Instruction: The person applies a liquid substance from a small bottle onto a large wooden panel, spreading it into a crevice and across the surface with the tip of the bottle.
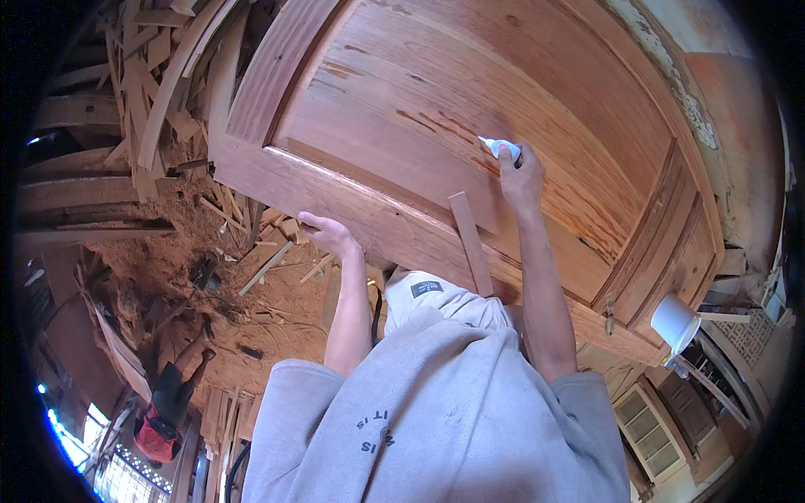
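Note:
A large reddish-brown wooden door panel (394, 138) with raised frame pieces lies in front of me. My right hand (521, 180) is closed around a small white squeeze bottle (506, 150), tipped with its pointed nozzle at the panel's surface. Dark wet streaks (449, 126) run along the grain beside the nozzle, and more lie to the right. By the panel's near left edge, my left hand (333, 237) holds nothing, its fingers apart; whether it touches the edge I cannot tell. A flat wooden strip (471, 243) rests across the near frame rail.
At the panel's right corner stands a white tub (674, 322). Offcuts and boards (147, 92) are piled on the left, above a sawdust-covered floor (277, 327). Farther off at lower left is another person (163, 419) in a red top. A glazed wooden frame (650, 432) is at lower right.

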A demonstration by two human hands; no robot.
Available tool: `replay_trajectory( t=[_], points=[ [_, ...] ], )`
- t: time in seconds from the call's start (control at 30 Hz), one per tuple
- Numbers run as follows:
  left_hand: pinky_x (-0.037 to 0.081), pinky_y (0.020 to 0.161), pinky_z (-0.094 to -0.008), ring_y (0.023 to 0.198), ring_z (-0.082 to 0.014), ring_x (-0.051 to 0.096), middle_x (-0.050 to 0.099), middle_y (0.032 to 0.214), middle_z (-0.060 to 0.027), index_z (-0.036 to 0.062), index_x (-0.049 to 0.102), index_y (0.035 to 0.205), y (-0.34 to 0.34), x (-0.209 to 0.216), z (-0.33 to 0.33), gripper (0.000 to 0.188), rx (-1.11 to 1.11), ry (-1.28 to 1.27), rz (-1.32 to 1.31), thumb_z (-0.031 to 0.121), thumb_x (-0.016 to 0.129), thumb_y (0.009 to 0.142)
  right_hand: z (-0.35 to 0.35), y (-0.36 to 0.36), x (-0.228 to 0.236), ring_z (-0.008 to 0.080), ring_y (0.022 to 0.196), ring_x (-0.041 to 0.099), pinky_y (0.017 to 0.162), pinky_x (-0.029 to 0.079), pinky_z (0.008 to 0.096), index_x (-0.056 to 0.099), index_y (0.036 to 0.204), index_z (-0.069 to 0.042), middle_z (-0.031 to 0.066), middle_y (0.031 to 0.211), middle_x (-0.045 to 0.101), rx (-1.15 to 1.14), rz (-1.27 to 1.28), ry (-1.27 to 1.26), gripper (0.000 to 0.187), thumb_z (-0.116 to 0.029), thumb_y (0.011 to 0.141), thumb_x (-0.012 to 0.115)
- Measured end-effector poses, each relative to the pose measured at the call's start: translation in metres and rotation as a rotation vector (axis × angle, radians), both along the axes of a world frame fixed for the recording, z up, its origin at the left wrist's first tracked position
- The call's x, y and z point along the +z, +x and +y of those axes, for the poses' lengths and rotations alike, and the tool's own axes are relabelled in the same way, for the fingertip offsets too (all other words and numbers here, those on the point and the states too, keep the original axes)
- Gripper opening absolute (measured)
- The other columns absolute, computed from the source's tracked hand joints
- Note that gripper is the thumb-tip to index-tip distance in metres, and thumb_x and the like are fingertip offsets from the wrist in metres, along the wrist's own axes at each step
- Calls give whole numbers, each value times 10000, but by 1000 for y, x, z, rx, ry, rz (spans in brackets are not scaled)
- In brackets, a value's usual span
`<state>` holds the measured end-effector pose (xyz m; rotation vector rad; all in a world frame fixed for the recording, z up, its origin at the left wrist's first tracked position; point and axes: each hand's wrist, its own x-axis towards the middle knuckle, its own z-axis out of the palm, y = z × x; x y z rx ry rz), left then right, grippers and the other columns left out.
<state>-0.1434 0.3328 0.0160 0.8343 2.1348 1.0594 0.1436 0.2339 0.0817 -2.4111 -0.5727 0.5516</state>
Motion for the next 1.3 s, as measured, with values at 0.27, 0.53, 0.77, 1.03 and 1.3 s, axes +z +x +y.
replay_trajectory(
  t=[0.27,0.53,0.77,1.03,1.3],
  points=[
    [425,1034,-456,1193,-447,524,494,1315,-354,-156,423,1298,0,1,-2,688,15,-41,4,474,314,1045,-25,1,-12,215,620,532,587,430,384,595,840,2,112,682,556,-61,-30,27,318,-302,925,636],
    [438,1022,-464,1170,-457,539,522,1290,-356,-161,459,1274,-7,-15,-2,689,9,-28,33,476,327,1043,-102,-8,-4,97,578,548,524,446,292,611,967,-72,-1,666,546,-407,697,438,233,-305,955,618],
    [459,976,-495,1122,-484,557,554,1223,-373,-175,478,1222,-21,-32,1,723,4,-51,49,507,327,1035,-148,-28,12,128,654,586,589,484,290,593,1079,-117,-12,714,567,-637,992,695,249,-335,960,604],
    [483,951,-525,1102,-510,570,556,1165,-423,-241,479,1170,-10,-29,-3,862,-25,-44,88,590,321,1003,-207,-34,8,131,706,599,624,505,300,592,1078,-144,-7,770,591,-653,1049,876,237,-348,958,606],
    [521,924,-510,1054,-519,598,566,1172,-414,-203,483,1220,-28,-36,6,866,0,-150,91,605,264,1000,-254,-58,6,140,716,622,631,535,305,600,1076,-143,-5,787,609,-746,1046,926,242,-351,954,617]
  ],
)
